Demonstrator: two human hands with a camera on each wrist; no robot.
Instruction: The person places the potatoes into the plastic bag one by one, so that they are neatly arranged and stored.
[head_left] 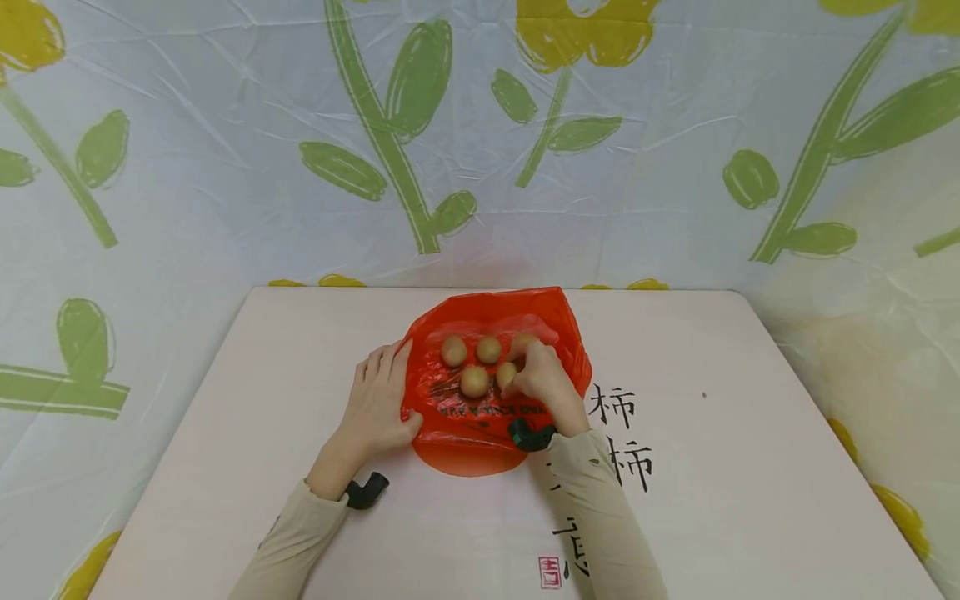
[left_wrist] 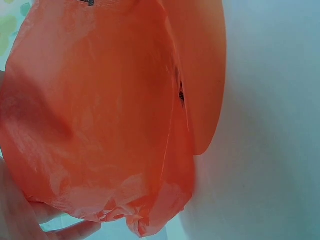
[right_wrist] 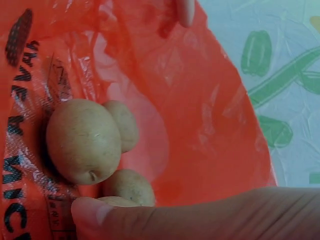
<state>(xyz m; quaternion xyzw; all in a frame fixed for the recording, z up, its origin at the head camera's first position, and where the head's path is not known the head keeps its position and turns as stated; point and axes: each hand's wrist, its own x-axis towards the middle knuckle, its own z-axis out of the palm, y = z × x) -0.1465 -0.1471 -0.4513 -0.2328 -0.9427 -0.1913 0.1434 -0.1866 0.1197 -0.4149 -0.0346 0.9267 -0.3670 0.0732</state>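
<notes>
Several small brown potatoes (head_left: pixel 474 382) lie in a red plastic bag (head_left: pixel 540 309) whose mouth is spread wide. My left hand (head_left: pixel 377 402) holds the bag's left edge between thumb and fingers. In the left wrist view, its fingers (left_wrist: pixel 75 231) show beside the crinkled plastic. Reaching in from the right, my right hand (head_left: pixel 547 379) pinches the lower-right potato (head_left: pixel 507 375); another potato (head_left: pixel 522 340) is partly behind its fingers. The right wrist view shows my thumb (right_wrist: pixel 92 212) in front of a mostly hidden potato, with a larger potato (right_wrist: pixel 84 141) beyond.
A smooth, rounded orange-red piece (head_left: pixel 468 464) sticks out below the bag's near edge. Black brush characters (head_left: pixel 632 462) and a red seal mark (head_left: pixel 550 572) are on the pale tabletop (head_left: pixel 750 467). Behind it hangs a flower-printed cloth (head_left: pixel 637 192).
</notes>
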